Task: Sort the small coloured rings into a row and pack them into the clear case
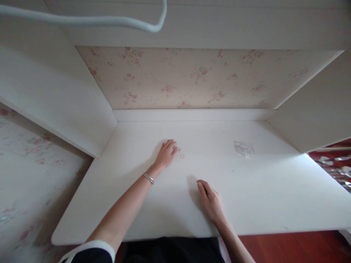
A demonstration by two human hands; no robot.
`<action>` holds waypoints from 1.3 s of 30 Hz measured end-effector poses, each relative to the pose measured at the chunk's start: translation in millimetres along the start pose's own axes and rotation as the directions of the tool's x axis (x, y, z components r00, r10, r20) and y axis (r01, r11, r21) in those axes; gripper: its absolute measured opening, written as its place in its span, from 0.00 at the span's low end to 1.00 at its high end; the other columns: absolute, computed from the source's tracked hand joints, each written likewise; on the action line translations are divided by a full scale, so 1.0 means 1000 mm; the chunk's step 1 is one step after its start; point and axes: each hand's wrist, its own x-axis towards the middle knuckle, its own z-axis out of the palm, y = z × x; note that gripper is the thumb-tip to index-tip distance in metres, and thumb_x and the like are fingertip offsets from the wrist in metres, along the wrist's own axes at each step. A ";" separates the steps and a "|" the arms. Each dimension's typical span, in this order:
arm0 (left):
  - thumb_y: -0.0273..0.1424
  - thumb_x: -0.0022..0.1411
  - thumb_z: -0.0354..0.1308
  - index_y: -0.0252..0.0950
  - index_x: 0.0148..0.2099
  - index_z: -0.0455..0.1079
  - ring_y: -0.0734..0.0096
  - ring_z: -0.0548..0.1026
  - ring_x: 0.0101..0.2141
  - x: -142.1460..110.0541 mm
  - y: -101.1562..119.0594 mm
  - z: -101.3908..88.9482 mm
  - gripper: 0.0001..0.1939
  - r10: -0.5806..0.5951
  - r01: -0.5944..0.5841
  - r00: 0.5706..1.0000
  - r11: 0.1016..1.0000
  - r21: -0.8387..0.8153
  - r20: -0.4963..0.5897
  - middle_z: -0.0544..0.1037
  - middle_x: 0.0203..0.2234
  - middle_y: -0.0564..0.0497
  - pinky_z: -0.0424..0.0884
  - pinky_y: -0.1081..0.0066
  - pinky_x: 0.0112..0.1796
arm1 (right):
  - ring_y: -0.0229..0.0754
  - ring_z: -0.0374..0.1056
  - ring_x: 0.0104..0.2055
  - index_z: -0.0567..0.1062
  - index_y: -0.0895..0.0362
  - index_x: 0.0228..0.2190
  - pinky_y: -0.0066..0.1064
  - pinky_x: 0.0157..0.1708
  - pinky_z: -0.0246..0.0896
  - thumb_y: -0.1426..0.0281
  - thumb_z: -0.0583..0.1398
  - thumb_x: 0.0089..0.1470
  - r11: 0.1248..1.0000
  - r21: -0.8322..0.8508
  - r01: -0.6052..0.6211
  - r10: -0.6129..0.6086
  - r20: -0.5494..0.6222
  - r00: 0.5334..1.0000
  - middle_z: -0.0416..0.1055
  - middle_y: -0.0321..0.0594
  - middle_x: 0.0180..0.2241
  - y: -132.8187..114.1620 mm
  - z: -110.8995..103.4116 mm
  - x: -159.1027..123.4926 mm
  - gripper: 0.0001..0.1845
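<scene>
Left hand [167, 153]: palm down over the desk [153, 215], fingers loosely spread, thumb apart from them; whether it pinches anything, I cannot tell.
Right hand [211, 201]: closed, fingers curled in, thumb against the index finger, nearer the front edge; nothing shows in it.
Rings: the far ring [179, 149] lies just beside the left thumb and fingertips, perhaps touching; the near ring [182, 156] lies flat, apart from both hands.
Good handling: such thin rings probably skid if pressed, so a low, light pinch across the rim should serve best; the left thumb needs to keep clear of the near ring.
Packet [244, 149]: clear, well to the right of the rings; its contents are hard to make out.
Hidden: the undersides of the left fingers, any ring beneath them, and the right palm.
Cut off: the white tube [109, 21] above, the left sleeve [93, 252], the right forearm.
</scene>
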 end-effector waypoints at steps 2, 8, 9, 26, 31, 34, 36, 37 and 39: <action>0.35 0.66 0.44 0.36 0.50 0.66 0.66 0.62 0.55 -0.009 -0.001 -0.011 0.15 -0.080 0.072 0.990 0.995 -0.075 -0.115 0.68 0.52 0.45 0.54 0.62 0.57 | 0.44 0.69 0.40 0.73 0.54 0.44 0.31 0.40 0.60 0.53 0.46 0.59 0.998 0.053 -0.022 0.023 -0.018 1.000 0.74 0.41 0.38 0.000 -0.003 -0.002 0.24; 0.39 0.65 0.44 0.37 0.29 0.69 0.70 0.72 0.35 -0.072 -0.016 -0.043 0.18 -0.296 0.257 0.949 0.928 -0.271 -0.112 0.74 0.31 0.50 0.67 0.71 0.39 | 0.40 0.65 0.30 0.80 0.58 0.30 0.28 0.34 0.59 0.53 0.43 0.61 0.974 0.192 -0.116 0.120 -0.008 0.993 0.68 0.39 0.27 -0.001 -0.006 0.004 0.32; 0.40 0.65 0.44 0.38 0.26 0.68 0.70 0.72 0.33 -0.083 -0.018 -0.046 0.20 -0.322 0.286 0.943 0.915 -0.283 -0.088 0.74 0.28 0.51 0.66 0.71 0.38 | 0.40 0.65 0.30 0.80 0.57 0.31 0.28 0.34 0.59 0.53 0.43 0.61 0.975 0.190 -0.114 0.114 0.009 0.993 0.68 0.39 0.27 -0.002 -0.005 0.006 0.31; 0.40 0.65 0.42 0.39 0.24 0.67 0.70 0.72 0.30 -0.118 -0.017 -0.051 0.21 -0.308 0.291 0.951 0.929 -0.231 -0.039 0.73 0.25 0.52 0.65 0.71 0.35 | 0.37 0.67 0.32 0.65 0.51 0.52 0.31 0.36 0.62 0.66 0.52 0.57 0.961 -0.149 0.233 -0.207 0.171 0.963 0.67 0.41 0.45 -0.051 0.039 0.064 0.20; 0.39 0.65 0.43 0.39 0.24 0.67 0.71 0.71 0.30 -0.120 -0.017 -0.051 0.21 -0.306 0.283 0.950 0.927 -0.248 -0.061 0.72 0.25 0.53 0.65 0.72 0.35 | 0.42 0.66 0.43 0.66 0.49 0.51 0.30 0.39 0.60 0.68 0.52 0.58 0.860 -0.368 0.352 -0.282 0.233 0.931 0.65 0.42 0.48 -0.077 0.061 0.084 0.19; 0.39 0.65 0.43 0.39 0.24 0.68 0.71 0.72 0.30 -0.120 -0.017 -0.051 0.21 -0.293 0.271 0.954 0.932 -0.242 -0.060 0.72 0.25 0.52 0.65 0.72 0.35 | 0.42 0.66 0.43 0.68 0.47 0.50 0.30 0.38 0.59 0.66 0.51 0.59 0.825 -0.434 0.362 -0.267 0.264 0.927 0.65 0.41 0.47 -0.085 0.070 0.094 0.18; 0.39 0.65 0.43 0.39 0.24 0.67 0.71 0.72 0.30 -0.121 -0.017 -0.051 0.21 -0.285 0.264 0.957 0.935 -0.237 -0.058 0.72 0.25 0.52 0.65 0.72 0.35 | 0.42 0.66 0.41 0.70 0.47 0.49 0.30 0.37 0.59 0.65 0.50 0.60 0.808 -0.459 0.369 -0.263 0.279 0.923 0.65 0.41 0.47 -0.087 0.074 0.099 0.17; 0.39 0.65 0.43 0.39 0.24 0.67 0.71 0.72 0.30 -0.121 -0.018 -0.051 0.21 -0.282 0.261 0.958 0.936 -0.236 -0.059 0.72 0.25 0.52 0.65 0.72 0.35 | 0.42 0.66 0.41 0.70 0.48 0.48 0.31 0.37 0.59 0.64 0.49 0.61 0.802 -0.467 0.372 -0.262 0.283 0.922 0.65 0.41 0.47 -0.087 0.075 0.101 0.16; 0.39 0.66 0.44 0.39 0.24 0.67 0.71 0.72 0.30 -0.121 -0.018 -0.051 0.21 -0.276 0.255 0.959 0.937 -0.240 -0.058 0.72 0.25 0.52 0.65 0.72 0.35 | 0.41 0.66 0.40 0.72 0.49 0.45 0.31 0.36 0.59 0.64 0.48 0.61 0.798 -0.475 0.372 -0.262 0.282 0.923 0.65 0.41 0.47 -0.086 0.077 0.102 0.16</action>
